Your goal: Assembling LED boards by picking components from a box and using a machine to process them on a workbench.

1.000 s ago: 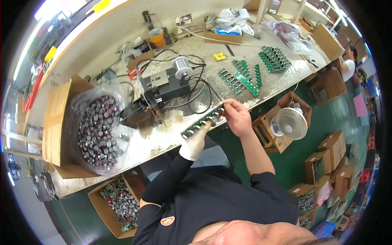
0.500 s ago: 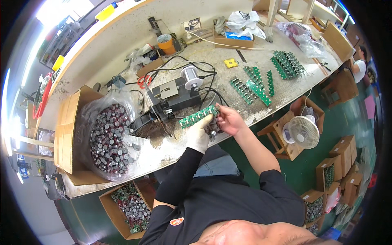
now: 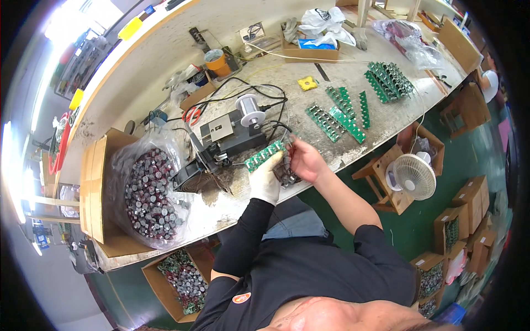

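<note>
One green board is clasped by the left hand; the right hand's grip can't be told; spread boards lie unheld.

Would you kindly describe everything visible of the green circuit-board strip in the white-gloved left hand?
The long, narrow green circuit-board strip looks rigid, with a row of small silvery parts. It slants, right end higher in view, before the black bench machine. The white-gloved left hand grips it; whether the bare right hand touches it is unclear.
</note>
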A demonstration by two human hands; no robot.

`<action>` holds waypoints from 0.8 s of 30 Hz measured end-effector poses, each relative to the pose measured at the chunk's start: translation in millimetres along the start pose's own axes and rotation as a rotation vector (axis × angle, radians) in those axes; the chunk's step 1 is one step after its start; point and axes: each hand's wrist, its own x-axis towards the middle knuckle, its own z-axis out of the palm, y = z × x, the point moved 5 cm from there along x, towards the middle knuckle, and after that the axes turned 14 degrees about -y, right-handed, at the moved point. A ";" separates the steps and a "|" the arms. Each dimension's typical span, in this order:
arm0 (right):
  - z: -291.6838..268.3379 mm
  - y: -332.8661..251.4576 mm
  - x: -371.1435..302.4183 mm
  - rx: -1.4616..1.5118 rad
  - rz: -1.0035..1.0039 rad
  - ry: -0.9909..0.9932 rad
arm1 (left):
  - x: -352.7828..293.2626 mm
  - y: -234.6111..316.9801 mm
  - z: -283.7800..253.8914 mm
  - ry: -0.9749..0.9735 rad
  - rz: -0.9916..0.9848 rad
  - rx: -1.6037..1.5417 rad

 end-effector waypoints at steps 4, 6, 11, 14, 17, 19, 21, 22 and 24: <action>17.3 -9.8 -10.3 -0.482 0.019 0.245 | -3.7 5.7 4.0 0.069 0.097 0.294; 11.1 -8.5 -11.2 -0.475 0.009 0.222 | -11.1 10.1 4.8 0.061 0.133 0.334; 18.8 -2.3 -15.1 -0.350 -0.052 0.215 | -8.5 6.7 -0.3 0.119 0.129 0.213; 17.9 -1.6 -17.2 -0.455 -0.117 0.258 | -4.9 9.1 2.4 0.043 0.147 0.268; 15.5 -8.0 -20.1 -0.498 -0.084 0.265 | -6.8 9.7 3.2 0.019 0.144 0.200; 14.8 -9.8 -20.9 -0.525 -0.082 0.265 | -13.7 16.7 6.2 0.028 0.124 0.154; 8.9 -9.9 -17.1 -0.437 -0.018 0.237 | -16.0 17.1 6.0 0.012 0.049 0.118; 4.6 -8.5 -15.3 -0.376 0.020 0.267 | -12.6 10.8 0.0 0.015 0.057 0.055; -7.0 -2.3 -12.6 -0.224 0.047 0.346 | -6.7 5.8 -4.7 -0.006 0.019 -0.044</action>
